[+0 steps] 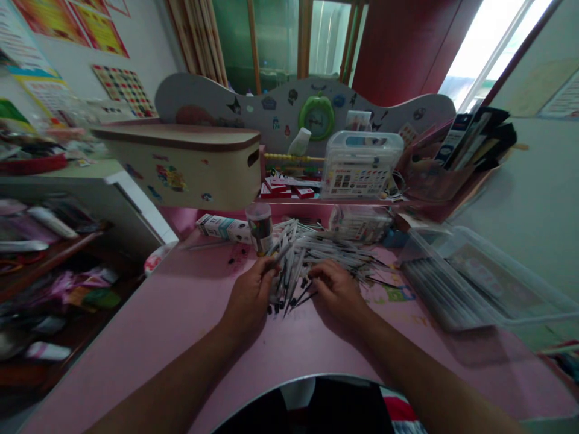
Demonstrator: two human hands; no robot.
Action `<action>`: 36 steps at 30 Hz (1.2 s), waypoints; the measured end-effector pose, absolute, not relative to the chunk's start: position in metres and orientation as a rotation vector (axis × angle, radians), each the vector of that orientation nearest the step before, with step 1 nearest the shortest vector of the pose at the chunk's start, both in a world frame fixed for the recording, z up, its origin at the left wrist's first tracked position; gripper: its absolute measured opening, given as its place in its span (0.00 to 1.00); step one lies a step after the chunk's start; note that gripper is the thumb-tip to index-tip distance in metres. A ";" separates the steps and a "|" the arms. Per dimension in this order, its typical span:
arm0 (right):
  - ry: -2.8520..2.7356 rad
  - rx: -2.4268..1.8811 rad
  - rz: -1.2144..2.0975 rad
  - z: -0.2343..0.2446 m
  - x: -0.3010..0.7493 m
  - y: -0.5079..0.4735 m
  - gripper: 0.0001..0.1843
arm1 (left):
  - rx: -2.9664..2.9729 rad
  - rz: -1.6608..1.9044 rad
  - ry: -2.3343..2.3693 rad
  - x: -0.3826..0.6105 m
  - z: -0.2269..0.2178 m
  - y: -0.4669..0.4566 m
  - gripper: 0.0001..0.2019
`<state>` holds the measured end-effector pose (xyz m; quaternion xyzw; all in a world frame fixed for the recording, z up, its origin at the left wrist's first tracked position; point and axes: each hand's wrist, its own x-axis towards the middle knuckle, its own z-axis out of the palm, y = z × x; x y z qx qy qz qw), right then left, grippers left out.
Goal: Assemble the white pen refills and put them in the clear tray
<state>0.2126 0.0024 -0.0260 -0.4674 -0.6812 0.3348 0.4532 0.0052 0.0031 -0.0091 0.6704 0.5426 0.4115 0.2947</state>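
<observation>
On the pink desk lies a loose pile of slender whitish pens or refills, many with black tips. At the pile's left edge, my left hand is closed, with thumb and fingers around a slim grey pen that points up and away. My right hand is over the pile's near side, its fingertips pinched together. A small dark piece shows at those fingertips, too small to name. Several little black caps sit on the desk between my hands.
A clear cup and a long printed box stand behind my left hand. To the right is an open clear bin with rows of slim sticks. A shelf behind holds a cream storage box and a clear carry case.
</observation>
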 end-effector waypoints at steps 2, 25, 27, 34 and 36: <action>-1.900 -1.191 0.590 -0.026 0.210 0.002 0.10 | 1.740 1.111 1.440 0.006 -0.007 0.003 0.13; -2.332 -1.209 0.173 -0.032 0.203 0.011 0.08 | 2.100 1.001 1.375 0.003 -0.014 0.002 0.14; -2.347 -1.179 0.196 -0.030 0.203 0.010 0.06 | 2.106 0.995 1.383 0.003 -0.015 0.003 0.14; -2.379 -1.093 0.259 -0.024 0.201 0.006 0.03 | 2.108 1.004 1.369 0.003 -0.018 0.004 0.15; -2.369 -1.094 0.261 -0.025 0.202 0.006 0.04 | 2.116 0.996 1.369 0.003 -0.018 0.004 0.14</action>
